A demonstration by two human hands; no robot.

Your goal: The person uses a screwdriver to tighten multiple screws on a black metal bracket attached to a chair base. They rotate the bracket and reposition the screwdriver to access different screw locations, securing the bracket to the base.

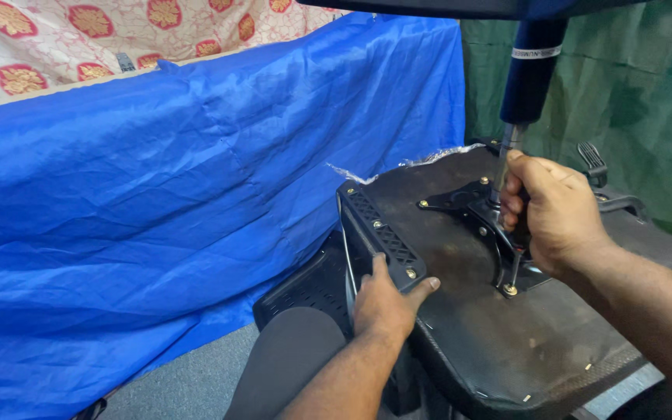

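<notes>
- My right hand (555, 214) is clenched around a screwdriver (516, 257), tip on a screw just below the fist.
- My left hand (385, 299) lies spread, pressing the chair seat underside (499, 342) beside the armrest bracket (379, 225).

- The blue tarp (157, 202) hangs as a wall along the whole left side, closing that way; only a narrow strip of grey floor (188, 381) lies open between it and the chair.
- The upturned seat underside (507, 334) offers bare room toward its near edge, below the metal mounting plate (472, 214).
- The gas-lift column (526, 78) rises from the plate's middle and blocks the way straight up; the right hand (550, 214) wraps its base.
- The slotted armrest bracket (379, 229) bars the seat's left edge, with the left hand (386, 299) pressed against it.
- A green curtain (631, 101) shuts off the far right side.
- A lever (620, 204) juts out just past the right hand.
</notes>
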